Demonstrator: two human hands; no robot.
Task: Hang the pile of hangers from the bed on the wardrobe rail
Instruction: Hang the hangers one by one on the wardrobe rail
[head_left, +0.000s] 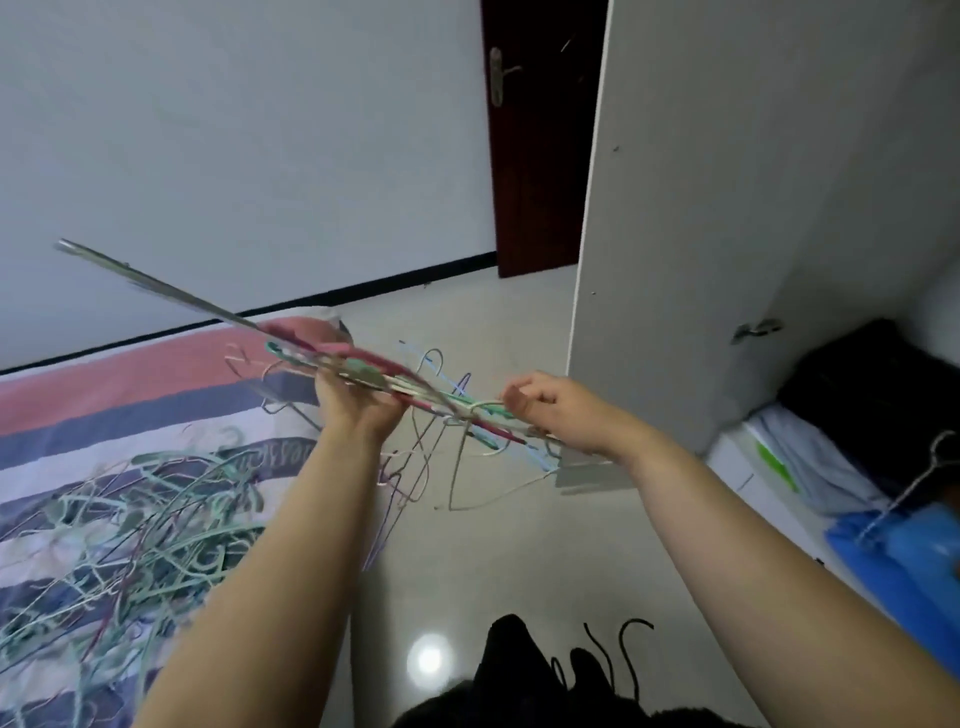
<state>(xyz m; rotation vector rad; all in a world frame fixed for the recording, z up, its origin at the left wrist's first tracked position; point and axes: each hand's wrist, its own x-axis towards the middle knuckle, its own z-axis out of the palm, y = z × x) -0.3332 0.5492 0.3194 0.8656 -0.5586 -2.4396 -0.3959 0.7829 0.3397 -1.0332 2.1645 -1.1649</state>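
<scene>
A tangled pile of thin wire and plastic hangers (130, 525), mostly pale green, lies on the striped bed (104, 395) at the lower left. Between bed and wardrobe I hold up a flat bundle of hangers (363, 371) of mixed colours, tilted from upper left to lower right, its hooks dangling below. My left hand (353, 408) grips the bundle from beneath near its middle. My right hand (556, 415) is closed on the bundle's right end. The white wardrobe door (701, 234) stands open on the right; no rail shows.
Inside the wardrobe's lower part lie dark folded clothes (872, 395), a blue item (904, 566) and one metal hanger (904, 499). A dark brown room door (540, 135) stands behind. Glossy pale floor (493, 561) lies between bed and wardrobe. Dark clothing shows at the bottom edge.
</scene>
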